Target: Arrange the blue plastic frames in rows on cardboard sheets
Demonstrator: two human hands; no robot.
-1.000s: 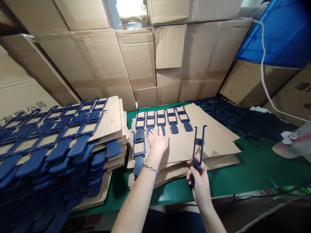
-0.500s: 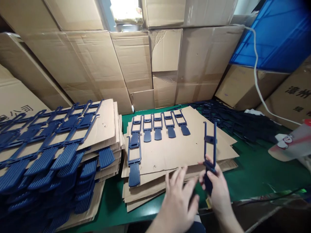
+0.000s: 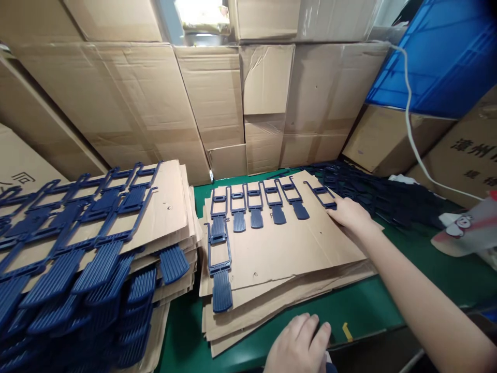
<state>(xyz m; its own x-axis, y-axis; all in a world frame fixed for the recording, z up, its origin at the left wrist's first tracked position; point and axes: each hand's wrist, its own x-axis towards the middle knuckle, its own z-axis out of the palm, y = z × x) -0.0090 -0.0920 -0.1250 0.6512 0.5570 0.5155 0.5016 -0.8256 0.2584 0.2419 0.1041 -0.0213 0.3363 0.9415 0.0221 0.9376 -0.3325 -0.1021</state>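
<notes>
Left stack of loaded cardboard sheets (image 3: 166, 207) is sitting unchanged. Left hand (image 3: 297, 344) is now resting low at the table edge (image 3: 365, 311), fingers loosely curled, holding nothing; half a second ago it was raised mid-frame. Right hand (image 3: 349, 213) is pressing the blue clip (image 3: 320, 194) flat onto the top sheet (image 3: 279, 248), sixth in the row; earlier it was holding it upright.

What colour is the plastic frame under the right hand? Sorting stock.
Dark blue plastic frame, clearest in the head view.
</notes>
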